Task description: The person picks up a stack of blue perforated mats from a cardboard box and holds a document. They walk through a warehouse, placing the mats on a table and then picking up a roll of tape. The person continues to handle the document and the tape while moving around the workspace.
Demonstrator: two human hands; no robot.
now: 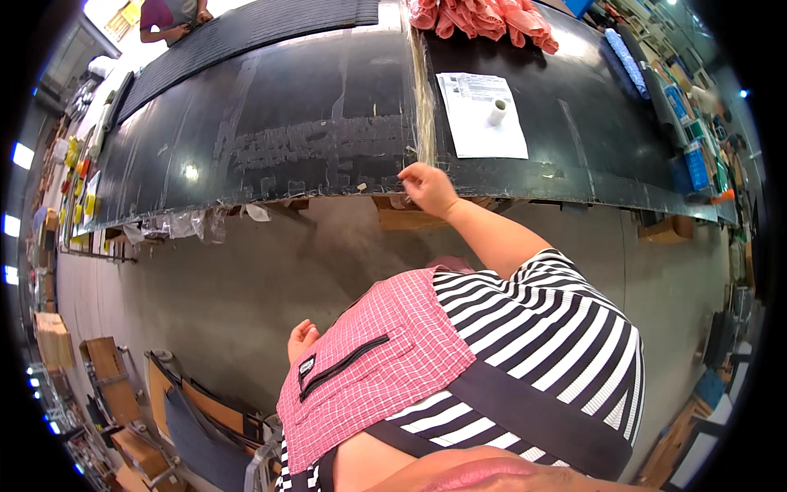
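Note:
My right hand [428, 189] is at the front edge of a long black-topped table [328, 107], beside a seam covered with clear tape [424, 115]. Its fingers are curled in and closed; whatever is between them, if anything, is too small to make out. Low by the side of my pink checked apron is my left hand [303, 334], with loosely bent fingers a little apart and no object seen in it. Just beyond the right hand lie white printed sheets [484, 135], with a small white roll [498, 111] standing on them.
Gathered pink cloth [484, 20] lies at the far side. A black ribbed mat [246, 37] stretches along the far left, near another person [170, 20]. Blue and white rolls [627, 64] lie at the right end. Boards and cardboard [197, 418] stand behind me at left.

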